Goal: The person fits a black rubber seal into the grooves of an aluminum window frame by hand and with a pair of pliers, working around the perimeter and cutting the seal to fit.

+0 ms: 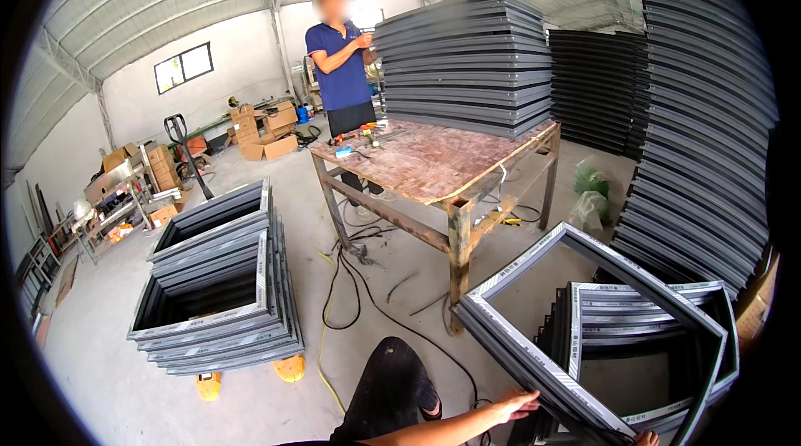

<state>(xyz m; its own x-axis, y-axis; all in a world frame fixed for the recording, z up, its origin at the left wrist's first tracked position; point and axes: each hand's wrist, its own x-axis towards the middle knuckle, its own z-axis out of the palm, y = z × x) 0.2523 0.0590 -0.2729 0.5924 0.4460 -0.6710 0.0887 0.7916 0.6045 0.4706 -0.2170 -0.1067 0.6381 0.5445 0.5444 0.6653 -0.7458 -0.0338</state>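
Note:
A grey rectangular window frame (pixel 519 347) with pale printed film on its faces lies turned askew over a stack of like frames (pixel 576 321) at the lower right. My left hand (pixel 516 405) is at its near left rail, fingers closed against the outer edge; some fingertips are hidden. My right hand (pixel 647 438) shows only in part at the bottom edge of the view, its fingers closed over the frame's near corner. The rest of that hand is cut off.
A worn wooden table (pixel 417 164) with steel legs carries a tall stack of dark frames (pixel 467 70); a co-worker (pixel 340 70) stands behind it. More frames (pixel 692 129) tower at right. Filmed frames (pixel 209 329) rest on a yellow-forked pallet jack (pixel 289 368). Cables (pixel 359 279) cross the floor.

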